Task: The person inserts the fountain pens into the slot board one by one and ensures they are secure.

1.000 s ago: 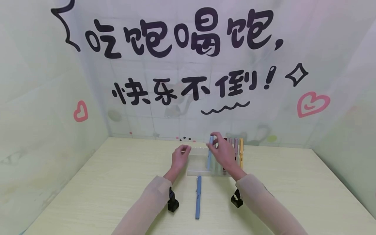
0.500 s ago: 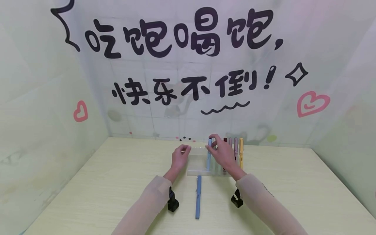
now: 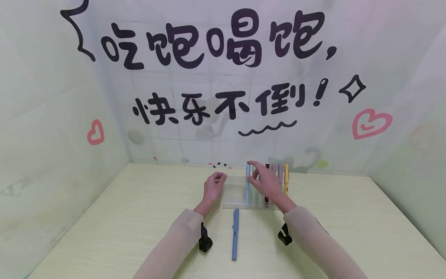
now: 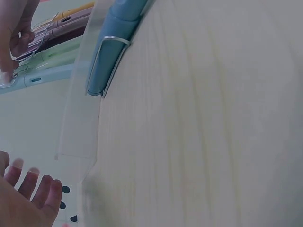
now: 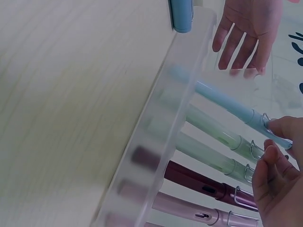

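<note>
In the head view, a clear pen rack [image 3: 234, 193] stands on the table. Its top left corner is pinched by my left hand [image 3: 213, 188], whose fingertips show behind the frosted panel in the right wrist view. A light blue fountain pen [image 5: 225, 100] stands in the rack as the leftmost pen. My right hand [image 3: 266, 182] holds its capped end, thumb near the clip and index finger at the top. Right of it stand two pale green pens [image 5: 210, 125], a dark red pen [image 5: 194, 181], mauve pens [image 5: 187, 205] and a yellow pen [image 3: 286, 178], partly hidden by my right hand.
A darker blue pen [image 3: 235, 234] lies on the table [image 3: 139, 232] in front of the rack, between my forearms. Behind the rack rises a printed cloth wall [image 3: 195, 151]. Each wrist carries a black camera [image 3: 204, 239].
The light blue pen has shifted slightly left and down and now stands straighter in the rack. My right hand has moved down a little with it; the left hand has stayed put.
</note>
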{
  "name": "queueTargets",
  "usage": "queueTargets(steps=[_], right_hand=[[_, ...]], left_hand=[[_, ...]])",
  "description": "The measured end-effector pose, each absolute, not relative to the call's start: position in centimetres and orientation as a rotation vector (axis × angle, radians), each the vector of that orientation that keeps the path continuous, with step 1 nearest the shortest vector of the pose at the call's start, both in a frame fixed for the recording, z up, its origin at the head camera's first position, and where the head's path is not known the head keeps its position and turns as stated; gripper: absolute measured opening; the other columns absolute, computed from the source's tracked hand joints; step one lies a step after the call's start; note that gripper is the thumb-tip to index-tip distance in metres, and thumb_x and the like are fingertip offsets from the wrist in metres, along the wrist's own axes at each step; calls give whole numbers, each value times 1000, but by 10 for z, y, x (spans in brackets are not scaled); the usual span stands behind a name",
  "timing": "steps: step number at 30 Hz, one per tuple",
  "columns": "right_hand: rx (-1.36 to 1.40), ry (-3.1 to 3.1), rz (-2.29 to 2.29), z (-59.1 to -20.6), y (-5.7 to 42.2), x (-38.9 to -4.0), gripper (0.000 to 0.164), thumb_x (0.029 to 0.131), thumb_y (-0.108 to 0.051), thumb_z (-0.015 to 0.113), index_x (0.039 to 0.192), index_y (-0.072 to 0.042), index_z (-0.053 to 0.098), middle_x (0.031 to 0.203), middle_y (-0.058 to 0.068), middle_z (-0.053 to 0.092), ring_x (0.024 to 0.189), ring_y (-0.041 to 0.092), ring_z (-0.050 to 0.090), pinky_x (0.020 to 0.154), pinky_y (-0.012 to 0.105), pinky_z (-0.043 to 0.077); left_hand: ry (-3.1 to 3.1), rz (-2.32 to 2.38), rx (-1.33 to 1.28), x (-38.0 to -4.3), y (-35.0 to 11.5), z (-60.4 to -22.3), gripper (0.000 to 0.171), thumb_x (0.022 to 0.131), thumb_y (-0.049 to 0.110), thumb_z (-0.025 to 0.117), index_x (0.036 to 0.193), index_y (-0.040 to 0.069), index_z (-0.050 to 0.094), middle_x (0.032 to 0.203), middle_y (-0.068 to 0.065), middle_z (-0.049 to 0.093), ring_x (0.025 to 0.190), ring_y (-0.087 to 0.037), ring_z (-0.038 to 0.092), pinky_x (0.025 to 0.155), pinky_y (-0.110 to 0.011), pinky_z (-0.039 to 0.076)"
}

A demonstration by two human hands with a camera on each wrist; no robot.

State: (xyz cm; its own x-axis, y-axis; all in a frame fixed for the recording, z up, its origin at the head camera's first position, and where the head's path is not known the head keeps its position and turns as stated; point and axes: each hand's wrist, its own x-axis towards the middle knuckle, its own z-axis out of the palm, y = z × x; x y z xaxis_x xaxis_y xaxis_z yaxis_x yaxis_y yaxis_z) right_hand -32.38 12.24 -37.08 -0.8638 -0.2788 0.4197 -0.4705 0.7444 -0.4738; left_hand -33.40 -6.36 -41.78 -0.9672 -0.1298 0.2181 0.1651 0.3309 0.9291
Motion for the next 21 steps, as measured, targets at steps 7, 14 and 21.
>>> queueTargets(steps=[7, 14, 21], right_hand=[[556, -2745, 848, -370, 122, -323, 56, 85, -16, 63, 136, -13, 40, 65, -4, 54, 53, 12, 46, 48, 25, 40], [541, -2775, 865, -370, 122, -324, 59, 85, -14, 63, 138, -13, 37, 61, -2, 50, 49, 13, 43, 45, 25, 38], [545, -2778, 898, -369, 123, -326, 58, 85, -11, 62, 138, -9, 37, 55, -1, 48, 44, 12, 38, 42, 25, 33]], left_hand=[[-2354, -1659, -52, -330, -63, -415, 24, 94, 17, 52, 104, -2, 61, 103, -15, 62, 99, -29, 58, 84, -37, 49], [-2345, -1661, -53, -330, -63, -415, 23, 93, 17, 52, 104, -2, 61, 102, -15, 63, 99, -29, 58, 83, -36, 49], [-2343, -1668, -55, -330, -64, -414, 24, 93, 18, 52, 104, -1, 61, 103, -15, 62, 100, -29, 58, 85, -37, 48]])
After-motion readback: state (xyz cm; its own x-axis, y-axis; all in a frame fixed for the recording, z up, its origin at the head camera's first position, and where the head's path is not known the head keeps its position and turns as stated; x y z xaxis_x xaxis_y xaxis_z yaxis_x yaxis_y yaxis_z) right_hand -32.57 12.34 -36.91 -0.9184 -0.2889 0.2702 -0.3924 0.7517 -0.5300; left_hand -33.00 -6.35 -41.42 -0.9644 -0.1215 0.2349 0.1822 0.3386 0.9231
